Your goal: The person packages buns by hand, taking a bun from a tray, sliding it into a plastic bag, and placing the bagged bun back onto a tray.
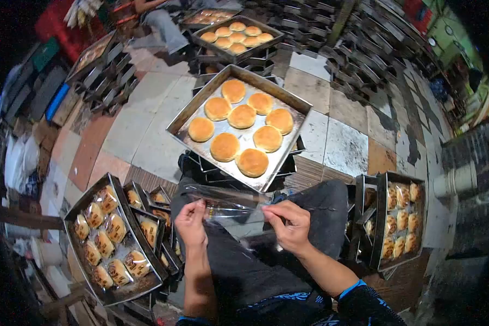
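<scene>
A clear plastic bag [228, 205] is stretched between my two hands, above my lap. My left hand [192, 221] pinches its left end, fingers closed. At the other end, my right hand [289, 221] holds the plastic between thumb and fingers. Just beyond my hands, a square metal tray [179, 120] sits on a stack of trays and bears several golden round buns [241, 116]. The bag looks flat, with no bun visible in it.
Trays of wrapped buns stand at the left [104, 244] and right [402, 220]. Farther off are another tray of buns [237, 36], stacks of dark trays [358, 65], and a seated person [165, 24] at the top. Pale tiles [342, 146] cover the floor.
</scene>
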Demonstrator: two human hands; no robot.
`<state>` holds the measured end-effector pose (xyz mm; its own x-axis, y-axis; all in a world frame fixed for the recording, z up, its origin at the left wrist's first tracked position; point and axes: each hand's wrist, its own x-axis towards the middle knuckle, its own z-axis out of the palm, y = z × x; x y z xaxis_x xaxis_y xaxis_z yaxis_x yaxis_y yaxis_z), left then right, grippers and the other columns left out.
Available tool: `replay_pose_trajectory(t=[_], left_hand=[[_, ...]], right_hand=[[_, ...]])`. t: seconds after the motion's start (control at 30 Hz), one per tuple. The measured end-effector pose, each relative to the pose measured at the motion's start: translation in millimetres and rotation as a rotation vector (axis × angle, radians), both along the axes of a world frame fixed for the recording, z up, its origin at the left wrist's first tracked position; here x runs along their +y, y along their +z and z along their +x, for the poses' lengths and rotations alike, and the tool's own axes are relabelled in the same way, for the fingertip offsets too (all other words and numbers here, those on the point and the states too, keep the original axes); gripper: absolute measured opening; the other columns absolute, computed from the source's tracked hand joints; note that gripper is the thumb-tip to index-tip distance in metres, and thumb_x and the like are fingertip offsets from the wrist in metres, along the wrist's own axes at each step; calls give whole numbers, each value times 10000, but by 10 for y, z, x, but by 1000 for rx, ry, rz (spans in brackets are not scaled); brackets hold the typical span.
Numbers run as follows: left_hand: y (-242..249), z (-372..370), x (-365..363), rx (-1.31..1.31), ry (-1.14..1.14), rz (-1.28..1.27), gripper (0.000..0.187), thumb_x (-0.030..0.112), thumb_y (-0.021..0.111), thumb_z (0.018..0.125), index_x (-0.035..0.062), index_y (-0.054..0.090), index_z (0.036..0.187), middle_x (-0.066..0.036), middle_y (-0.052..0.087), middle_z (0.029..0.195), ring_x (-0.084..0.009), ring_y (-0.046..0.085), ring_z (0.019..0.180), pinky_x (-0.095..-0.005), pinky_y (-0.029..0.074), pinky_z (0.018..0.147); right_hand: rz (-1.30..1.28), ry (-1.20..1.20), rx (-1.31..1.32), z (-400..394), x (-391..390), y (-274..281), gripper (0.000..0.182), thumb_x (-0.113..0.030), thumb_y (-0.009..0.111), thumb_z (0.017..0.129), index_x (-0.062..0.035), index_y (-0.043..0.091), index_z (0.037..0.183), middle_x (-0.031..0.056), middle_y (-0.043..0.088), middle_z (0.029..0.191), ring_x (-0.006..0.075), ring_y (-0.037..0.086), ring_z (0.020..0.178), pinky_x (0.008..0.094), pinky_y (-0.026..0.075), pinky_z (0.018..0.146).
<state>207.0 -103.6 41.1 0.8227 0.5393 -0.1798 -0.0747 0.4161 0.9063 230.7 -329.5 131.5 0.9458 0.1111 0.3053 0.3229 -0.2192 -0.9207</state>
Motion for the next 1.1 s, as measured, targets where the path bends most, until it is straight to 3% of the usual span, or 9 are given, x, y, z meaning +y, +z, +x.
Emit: replay_pose_trajectory(t=[0.1, 0.23, 0.37, 0.63, 0.73, 0.83, 0.97, 1.03, 1.1], left_hand=[[-226, -81, 280, -120, 209, -17, 61, -6, 663, 898, -42, 642, 943, -76, 653, 879, -118, 596, 729, -234, 471, 636], [-231, -99, 372, -138, 251, -201, 29, -15, 627, 915, -34, 618, 935, -70, 635, 882, -121, 598, 754, -239, 497, 665], [-114, -54, 393, -106, 287, -251, 71, 34, 624, 937, -29, 616, 971, -55, 633, 871, -112, 593, 730, -226, 503, 667], [-218, -172, 426, -118, 140, -294, 181, 81, 626, 932, -22, 592, 1077, -87, 652, 1011, -189, 648, 898, -316, 533, 814], [-122, -71, 406, -111, 166, -279, 184, 94, 646, 932, -32, 608, 1061, -75, 649, 956, -145, 629, 829, -272, 523, 751], [-157, -69, 363, -121, 182, -235, 189, 105, 655, 939, -44, 624, 1052, -50, 636, 880, -99, 594, 741, -229, 497, 662], [-95, -40, 336, -162, 184, -167, 163, 94, 640, 948, -38, 625, 1041, -13, 598, 800, -86, 546, 673, -220, 439, 594], [-27, -36, 305, -141, 205, -162, 162, 102, 650, 944, -37, 643, 1027, -6, 612, 794, -80, 527, 641, -207, 419, 582], [-122, -85, 325, -22, 152, -94, 176, 149, 664, 940, 5, 648, 1039, -4, 622, 841, -69, 513, 644, -218, 440, 581]], right_hand=[[-128, 55, 217, 561, 133, -317, 196, -167, 618, 928, -8, 733, 924, 152, 707, 822, 258, 679, 759, 339, 526, 754], [-803, -2, 277, 1531, 296, -892, 413, -393, 570, 918, -40, 666, 1110, 272, 655, 1023, 421, 606, 995, 473, 479, 877], [-1022, -134, 395, 1937, 532, -1323, 471, -446, 534, 909, -57, 648, 1150, 301, 627, 1095, 428, 573, 1083, 483, 450, 934], [-819, -380, 474, 2109, 384, -1245, 462, -383, 559, 874, 29, 678, 1045, 286, 689, 922, 428, 662, 933, 463, 487, 874], [-457, -510, 765, 2229, 110, -1667, 414, -326, 602, 864, 75, 661, 948, 143, 659, 831, 238, 635, 708, 389, 494, 622], [22, -368, 979, 2282, 63, -1857, 350, -254, 575, 877, 73, 645, 982, 151, 652, 875, 245, 622, 704, 385, 471, 601], [-646, -395, 487, 1922, 313, -1558, 367, -219, 514, 898, 123, 614, 984, 179, 694, 871, 340, 675, 834, 457, 493, 723], [-649, -398, 364, 1707, 270, -1389, 376, -260, 469, 955, 87, 611, 986, 183, 701, 861, 316, 685, 860, 426, 512, 718], [131, -422, 440, 1585, 260, -1247, 396, -274, 441, 983, 39, 622, 821, 165, 702, 819, 243, 702, 816, 420, 533, 727]])
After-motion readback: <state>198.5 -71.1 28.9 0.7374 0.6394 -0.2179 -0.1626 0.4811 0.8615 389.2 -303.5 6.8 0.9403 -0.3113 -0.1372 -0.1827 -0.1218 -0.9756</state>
